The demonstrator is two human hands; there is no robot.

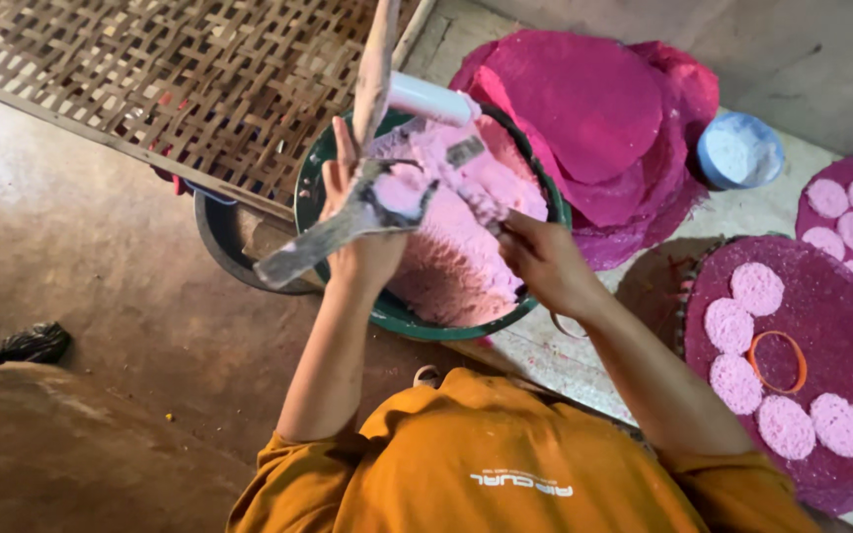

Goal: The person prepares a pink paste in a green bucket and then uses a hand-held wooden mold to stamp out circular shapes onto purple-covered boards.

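Left hand point(352, 222) has its fingers clamped round a flat grey scraper point(333, 232) at the near-left rim of the green bowl point(402, 318), while the right hand point(542, 262) pinches the pink dough point(456, 237) piled just left of its closed fingertips.

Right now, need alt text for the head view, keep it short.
A person in an orange shirt works over a green basin of pink crumbly paste, the left hand gripping a flat grey blade and the right hand in the paste. At right, pink discs and an orange ring lie on magenta mats.
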